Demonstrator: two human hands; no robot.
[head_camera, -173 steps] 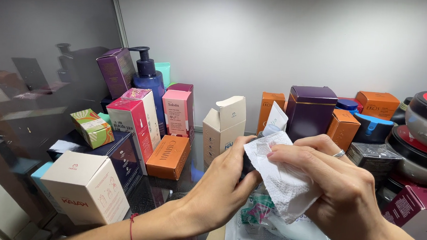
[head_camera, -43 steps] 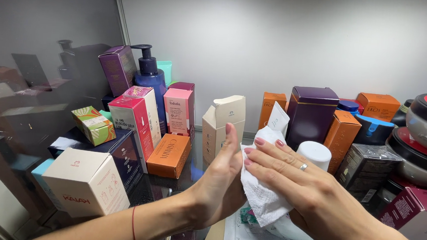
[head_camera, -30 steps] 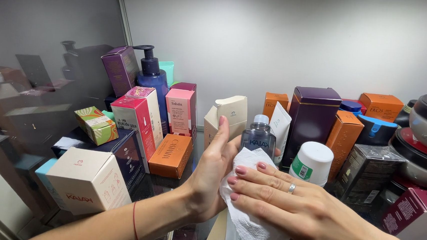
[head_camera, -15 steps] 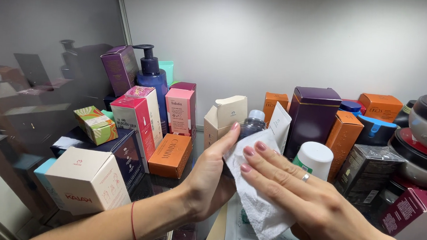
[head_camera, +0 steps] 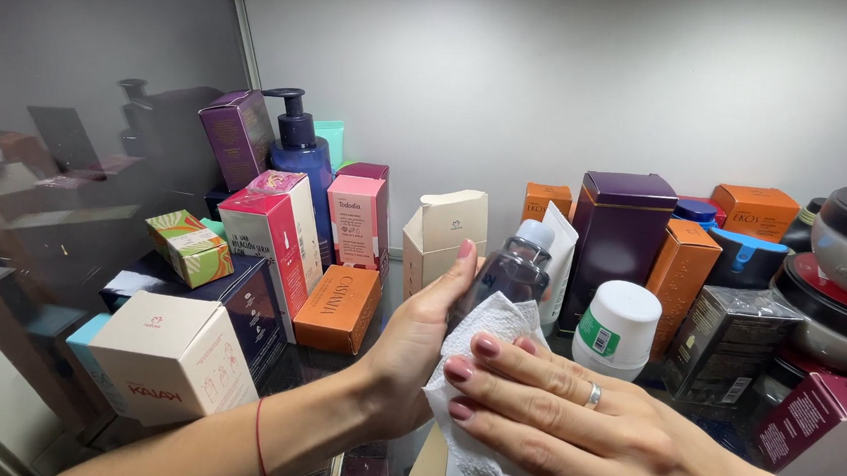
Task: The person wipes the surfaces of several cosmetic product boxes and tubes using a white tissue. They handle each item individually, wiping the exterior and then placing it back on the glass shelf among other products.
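Our hands at the front of a crowded shelf

We hold the small dark glass bottle (head_camera: pixel 508 274) in our left hand (head_camera: pixel 416 347), while our right hand (head_camera: pixel 579 428) presses the white paper towel (head_camera: pixel 482 391) against its front. The white round-capped jar (head_camera: pixel 616 326) stands just right of it, the tall purple box (head_camera: pixel 620 237) behind that, the flat orange carton (head_camera: pixel 339 307) to the left, and the blue pump bottle (head_camera: pixel 302 160) toward the shelf's back-left corner.

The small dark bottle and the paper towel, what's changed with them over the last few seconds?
The small dark bottle has come into view above the white paper towel, which covered it a few seconds ago. The left hand still cups the bottle from the side, and the right hand has slid down, fingers now flat on the towel. The boxes, the blue pump bottle and the white roll-on stayed put.
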